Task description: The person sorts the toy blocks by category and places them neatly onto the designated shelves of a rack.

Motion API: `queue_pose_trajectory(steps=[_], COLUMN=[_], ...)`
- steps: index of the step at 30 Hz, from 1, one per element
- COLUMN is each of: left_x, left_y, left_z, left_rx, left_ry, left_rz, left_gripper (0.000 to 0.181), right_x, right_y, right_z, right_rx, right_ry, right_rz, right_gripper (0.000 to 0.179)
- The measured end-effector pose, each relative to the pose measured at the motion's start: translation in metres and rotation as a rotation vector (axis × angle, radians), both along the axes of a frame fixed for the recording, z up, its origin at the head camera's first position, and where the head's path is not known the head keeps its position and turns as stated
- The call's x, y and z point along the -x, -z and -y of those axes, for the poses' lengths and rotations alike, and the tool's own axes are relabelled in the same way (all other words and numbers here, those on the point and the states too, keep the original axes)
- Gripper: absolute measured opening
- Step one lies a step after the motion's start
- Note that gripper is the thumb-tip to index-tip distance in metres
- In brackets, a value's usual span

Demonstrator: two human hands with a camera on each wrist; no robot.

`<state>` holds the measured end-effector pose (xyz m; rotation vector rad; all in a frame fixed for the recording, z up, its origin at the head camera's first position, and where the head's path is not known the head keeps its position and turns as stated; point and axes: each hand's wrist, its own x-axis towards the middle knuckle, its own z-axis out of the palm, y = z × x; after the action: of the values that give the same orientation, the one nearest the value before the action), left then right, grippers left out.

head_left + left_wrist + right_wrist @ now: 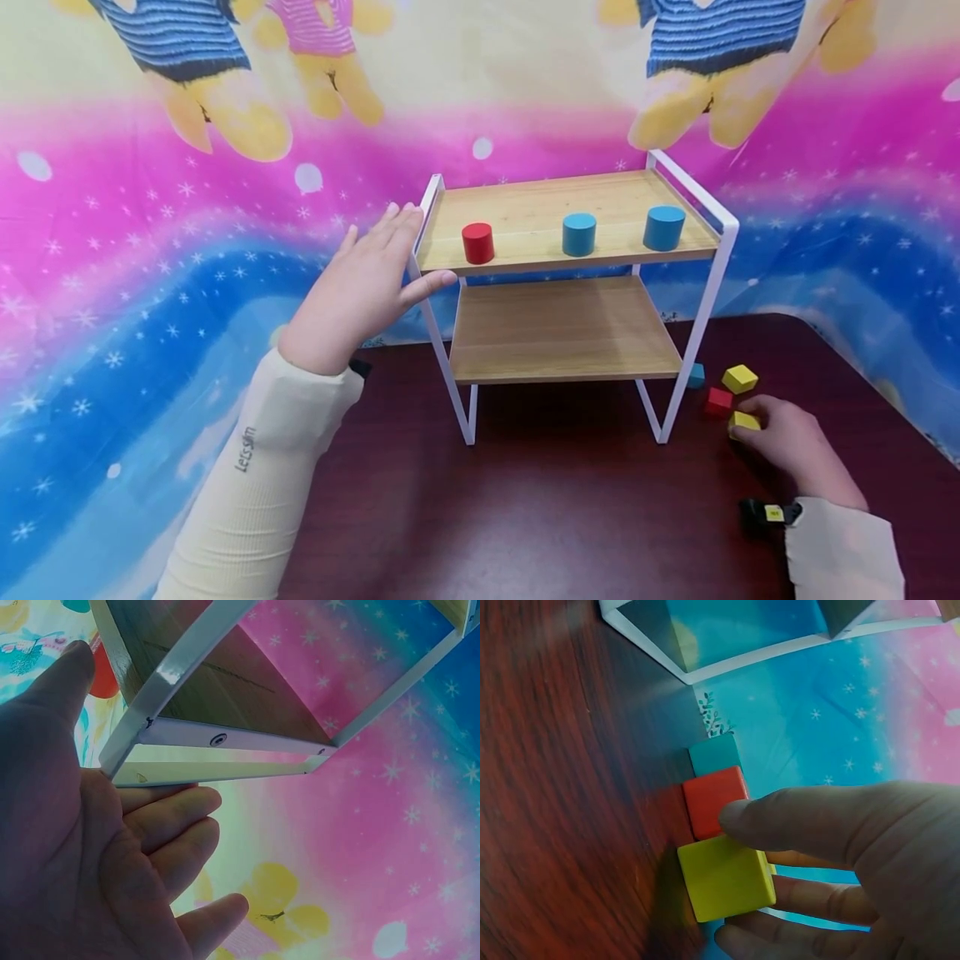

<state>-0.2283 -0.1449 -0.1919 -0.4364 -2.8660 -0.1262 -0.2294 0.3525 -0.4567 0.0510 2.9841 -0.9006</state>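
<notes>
My left hand [360, 279] rests at the upper left corner of a two-tier shelf [562, 327], fingers straight along its white side frame [232, 736] and thumb spread toward the front edge. On the top board stand a red cylinder [478, 243] near that hand and two blue cylinders, one central [579, 234], one farther right [664, 228]. Low on the right, my right hand [797, 442] pinches a yellow block [727, 877] between thumb and fingers. Close beside it are a red block [714, 801], a blue block [715, 755] and another yellow block [740, 379].
The shelf's white legs [688, 375] stand on a dark red wooden table [540, 508]; its right front leg is just left of the loose blocks. Behind hangs a colourful printed cloth [225, 217] with bears and snowflakes. The table's right edge runs beyond my right hand.
</notes>
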Motion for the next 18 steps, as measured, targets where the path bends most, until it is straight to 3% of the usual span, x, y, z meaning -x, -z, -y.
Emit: queue_pose_trajectory(steps=[5,18], left_x=[-0.0015,-0.0025], left_y=[-0.0002,-0.0002], left_z=[-0.0014,-0.0015], left_rx=[-0.006,-0.007], left_ry=[-0.001,-0.006], left_rz=[-0.004,0.001], left_gripper=[0.095,0.095], right_x=[-0.0011,-0.0006], right_y=[0.0027,0.0031], right_z=[0.0017,0.0016], right_rx=[0.003,0.003], right_ry=[-0.009,-0.008], right_rz=[-0.039,-0.038], right_gripper=[0.052,0.050])
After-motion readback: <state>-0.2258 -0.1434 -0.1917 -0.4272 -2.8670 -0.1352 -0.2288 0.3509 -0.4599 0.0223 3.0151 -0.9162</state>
